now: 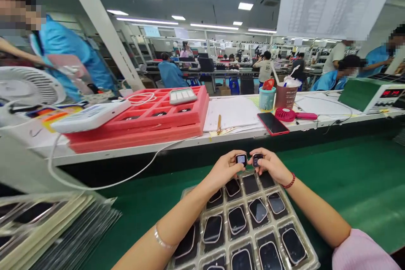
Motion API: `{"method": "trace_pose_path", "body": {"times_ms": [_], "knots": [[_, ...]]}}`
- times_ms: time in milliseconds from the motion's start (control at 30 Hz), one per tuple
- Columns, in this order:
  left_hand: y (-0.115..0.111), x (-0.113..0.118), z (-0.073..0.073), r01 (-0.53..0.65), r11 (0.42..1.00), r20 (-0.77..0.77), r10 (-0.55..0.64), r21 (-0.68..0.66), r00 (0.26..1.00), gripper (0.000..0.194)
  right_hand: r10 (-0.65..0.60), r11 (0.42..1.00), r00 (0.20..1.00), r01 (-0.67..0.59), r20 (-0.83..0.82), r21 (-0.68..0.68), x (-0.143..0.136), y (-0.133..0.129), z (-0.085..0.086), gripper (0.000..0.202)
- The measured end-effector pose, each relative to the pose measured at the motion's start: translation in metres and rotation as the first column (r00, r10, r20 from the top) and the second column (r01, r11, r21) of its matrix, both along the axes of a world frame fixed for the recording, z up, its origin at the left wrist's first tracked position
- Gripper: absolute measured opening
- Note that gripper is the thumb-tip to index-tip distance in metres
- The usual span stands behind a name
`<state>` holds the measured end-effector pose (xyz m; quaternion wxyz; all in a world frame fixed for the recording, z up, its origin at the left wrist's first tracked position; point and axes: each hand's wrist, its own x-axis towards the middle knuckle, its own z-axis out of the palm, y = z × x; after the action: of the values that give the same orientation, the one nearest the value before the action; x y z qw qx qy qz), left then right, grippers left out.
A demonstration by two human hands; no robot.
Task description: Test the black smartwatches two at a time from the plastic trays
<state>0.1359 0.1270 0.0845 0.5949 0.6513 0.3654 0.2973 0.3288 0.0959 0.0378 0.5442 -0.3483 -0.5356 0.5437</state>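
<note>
My left hand (228, 166) is closed on a smartwatch case (241, 160) whose lit screen shows a pale square pattern, perhaps a code. In my right hand (268, 163) is a second smartwatch case (257, 160), its screen mostly dark with small bright marks and my thumb over its lower part. The two watches are held upright side by side, a small gap apart. Below them lies a clear plastic tray (311, 257) with rows of compartments, most holding a dark-screened watch case (236, 220). My left forearm hides part of the tray's left side.
Stacked trays (72, 232) lie at left on the green bench (348, 168). The shelf ahead carries red foam trays (190, 122), a white device (91, 116), papers (234, 112), a phone (272, 123), a pink fan (295, 114), cups and a power supply (363, 95). A white cable (139, 173) hangs down. Co-workers sit beyond.
</note>
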Motion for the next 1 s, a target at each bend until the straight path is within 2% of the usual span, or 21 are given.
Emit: {"method": "trace_pose_path", "body": {"times_ms": [233,1000], "knots": [[0.0046,-0.0017,-0.0055,-0.020,0.999,-0.031,0.022,0.047,0.999,0.040,0.013,0.998,0.998,-0.017,0.067,0.059,-0.0003,0.0035,-0.0062,0.029],[0.0078,-0.0005,-0.0090,-0.060,0.996,0.015,0.059,0.071,0.998,0.038,0.002,0.999,0.997,-0.005,0.080,0.040,-0.0013,0.0037,-0.0063,0.024]]}}
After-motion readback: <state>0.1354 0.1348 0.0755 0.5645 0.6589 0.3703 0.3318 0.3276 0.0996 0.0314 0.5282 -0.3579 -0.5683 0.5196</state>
